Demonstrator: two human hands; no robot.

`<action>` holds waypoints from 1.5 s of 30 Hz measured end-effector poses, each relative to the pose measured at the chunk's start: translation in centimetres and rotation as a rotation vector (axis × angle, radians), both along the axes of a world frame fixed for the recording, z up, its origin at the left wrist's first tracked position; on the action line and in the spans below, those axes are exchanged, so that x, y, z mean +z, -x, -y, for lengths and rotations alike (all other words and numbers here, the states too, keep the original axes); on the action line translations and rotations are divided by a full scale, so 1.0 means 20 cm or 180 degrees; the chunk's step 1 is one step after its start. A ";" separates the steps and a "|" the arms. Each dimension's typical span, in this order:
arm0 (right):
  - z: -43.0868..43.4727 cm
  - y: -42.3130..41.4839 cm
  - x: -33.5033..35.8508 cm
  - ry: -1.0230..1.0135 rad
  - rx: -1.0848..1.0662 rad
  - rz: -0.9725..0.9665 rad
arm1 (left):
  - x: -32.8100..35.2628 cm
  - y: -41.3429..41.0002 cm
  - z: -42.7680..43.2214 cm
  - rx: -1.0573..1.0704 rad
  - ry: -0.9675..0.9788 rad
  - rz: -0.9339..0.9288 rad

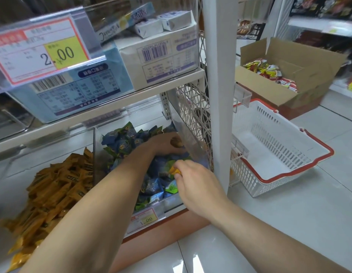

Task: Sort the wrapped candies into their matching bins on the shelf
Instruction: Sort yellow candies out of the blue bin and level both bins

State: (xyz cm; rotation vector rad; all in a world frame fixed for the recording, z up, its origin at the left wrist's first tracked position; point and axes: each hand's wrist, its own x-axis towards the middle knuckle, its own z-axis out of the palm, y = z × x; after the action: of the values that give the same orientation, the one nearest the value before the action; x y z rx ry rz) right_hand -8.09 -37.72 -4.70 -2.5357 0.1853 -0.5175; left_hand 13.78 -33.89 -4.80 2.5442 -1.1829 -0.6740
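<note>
My right hand [192,180] pinches an orange candy [175,171] above the bin [169,202] of blue candies [122,142], center frame. My left hand [165,143] is buried further back in that bin, so I can't tell its grip. The orange pile [59,184] sits lower left.

Blue-green candies [124,140], amber candies [59,186], yellow candy [175,171], white basket [248,182] rimmed red

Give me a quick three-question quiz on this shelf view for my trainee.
1. True or false: the right hand pinches an orange candy.
2. Where does the left hand reach? A) blue-and-green candy bin B) brown candy bin C) cardboard box
3. Fill in: the white basket on the floor has a ____ rim.
Key: 1 true; 2 A; 3 red.
</note>
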 end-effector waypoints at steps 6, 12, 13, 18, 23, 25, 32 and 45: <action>-0.01 0.00 0.01 0.0112 0.0014 0.0014 | 0.00 -0.01 -0.02 -0.0078 -0.0231 0.0048; -0.01 0.00 0.01 0.0078 0.0048 0.0029 | 0.03 0.01 -0.03 -0.0175 -0.0206 0.0002; -0.01 0.00 0.01 0.0081 0.0056 0.0027 | 0.03 0.02 -0.03 -0.0183 -0.0227 0.0050; -0.01 0.00 0.01 0.0107 0.0051 -0.0008 | 0.05 0.03 -0.04 -0.0113 -0.0227 -0.0127; 0.00 0.00 0.02 0.0082 0.0062 -0.0014 | 0.05 0.05 -0.05 -0.0042 0.0306 -0.0155; 0.00 0.00 0.02 0.0070 0.0073 -0.0028 | 0.06 0.05 -0.07 -0.0027 0.0471 -0.0024; -0.01 -0.01 0.03 0.0040 0.0066 -0.0081 | 0.16 0.06 -0.20 -0.0001 0.0209 0.0314; 0.00 -0.01 0.03 -0.0099 0.0062 -0.0155 | 0.13 0.14 -0.12 0.0589 0.0826 0.0154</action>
State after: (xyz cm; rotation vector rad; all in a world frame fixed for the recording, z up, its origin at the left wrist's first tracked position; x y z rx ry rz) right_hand -7.92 -37.81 -4.15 -2.5188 0.1849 -0.4425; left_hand 10.95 -31.42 -2.27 2.4216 -0.9630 -0.3899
